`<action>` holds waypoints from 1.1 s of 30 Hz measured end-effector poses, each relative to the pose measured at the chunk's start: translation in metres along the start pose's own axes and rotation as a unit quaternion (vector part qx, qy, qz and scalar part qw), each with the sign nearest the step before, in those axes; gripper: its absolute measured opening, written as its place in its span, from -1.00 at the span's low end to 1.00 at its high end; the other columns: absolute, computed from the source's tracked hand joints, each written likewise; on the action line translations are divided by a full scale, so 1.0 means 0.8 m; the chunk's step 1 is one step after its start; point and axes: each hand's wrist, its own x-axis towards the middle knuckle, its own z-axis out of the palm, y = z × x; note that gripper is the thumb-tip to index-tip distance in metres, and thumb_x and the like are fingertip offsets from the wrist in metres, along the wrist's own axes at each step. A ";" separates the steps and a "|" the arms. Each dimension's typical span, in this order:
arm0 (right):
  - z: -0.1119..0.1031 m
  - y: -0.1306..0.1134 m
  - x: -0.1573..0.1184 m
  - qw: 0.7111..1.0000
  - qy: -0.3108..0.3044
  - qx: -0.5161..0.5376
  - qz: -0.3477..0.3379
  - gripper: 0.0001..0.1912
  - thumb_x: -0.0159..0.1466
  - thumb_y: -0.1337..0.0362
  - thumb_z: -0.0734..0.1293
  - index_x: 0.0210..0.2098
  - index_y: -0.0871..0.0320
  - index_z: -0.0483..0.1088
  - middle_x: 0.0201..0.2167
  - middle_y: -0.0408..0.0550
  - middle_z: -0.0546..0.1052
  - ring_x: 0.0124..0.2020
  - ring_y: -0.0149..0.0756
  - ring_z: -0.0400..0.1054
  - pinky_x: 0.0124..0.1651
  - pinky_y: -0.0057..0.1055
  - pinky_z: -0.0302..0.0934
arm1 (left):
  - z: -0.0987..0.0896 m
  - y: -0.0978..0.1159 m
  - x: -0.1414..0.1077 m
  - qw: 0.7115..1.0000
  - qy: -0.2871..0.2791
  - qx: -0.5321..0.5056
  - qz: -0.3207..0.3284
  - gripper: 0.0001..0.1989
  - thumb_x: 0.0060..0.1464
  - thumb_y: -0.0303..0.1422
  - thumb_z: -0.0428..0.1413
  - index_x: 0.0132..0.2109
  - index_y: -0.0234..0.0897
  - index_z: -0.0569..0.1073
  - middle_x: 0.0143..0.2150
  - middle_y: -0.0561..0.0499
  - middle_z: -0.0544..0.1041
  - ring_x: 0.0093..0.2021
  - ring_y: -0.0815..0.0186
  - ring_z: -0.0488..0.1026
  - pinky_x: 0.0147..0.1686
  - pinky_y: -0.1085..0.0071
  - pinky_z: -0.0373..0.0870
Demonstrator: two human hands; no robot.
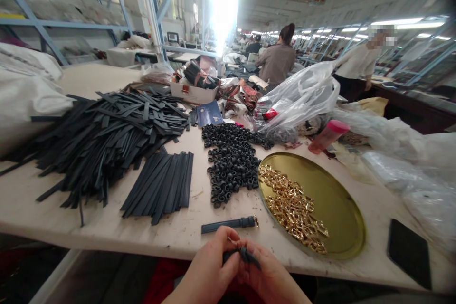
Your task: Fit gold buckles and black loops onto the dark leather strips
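At the table's front edge, my left hand (215,262) and my right hand (265,268) are close together, both closed on one dark strap (251,257). The strap is bent between my fingers, and much of it is hidden by them. Just beyond my hands lies a strap with a gold buckle (230,224), flat on the table. Farther on is a pile of small black loops (231,166). To the right, gold buckles (290,206) are heaped on a round gold tray (340,213).
Dark strips (117,137) form a large heap at left, with a neater row of strips (162,185) in front. A phone-like black slab (409,252) lies at right. A pink-lidded bottle (328,137), plastic bag (302,99) and box (194,93) stand behind. Two people are beyond the table.
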 end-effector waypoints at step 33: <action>0.009 -0.010 -0.045 0.980 0.013 -0.195 -0.035 -0.69 0.07 0.07 0.33 -0.40 0.12 0.17 -0.63 -0.23 0.42 -0.71 -0.53 0.16 -0.63 -0.60 -0.06 | 0.016 -0.006 -0.038 0.966 -0.072 -0.245 -0.033 -0.61 -0.08 -0.31 0.10 -0.09 -0.35 0.23 -0.42 0.00 0.46 -0.45 0.40 0.36 -0.46 0.49 0.22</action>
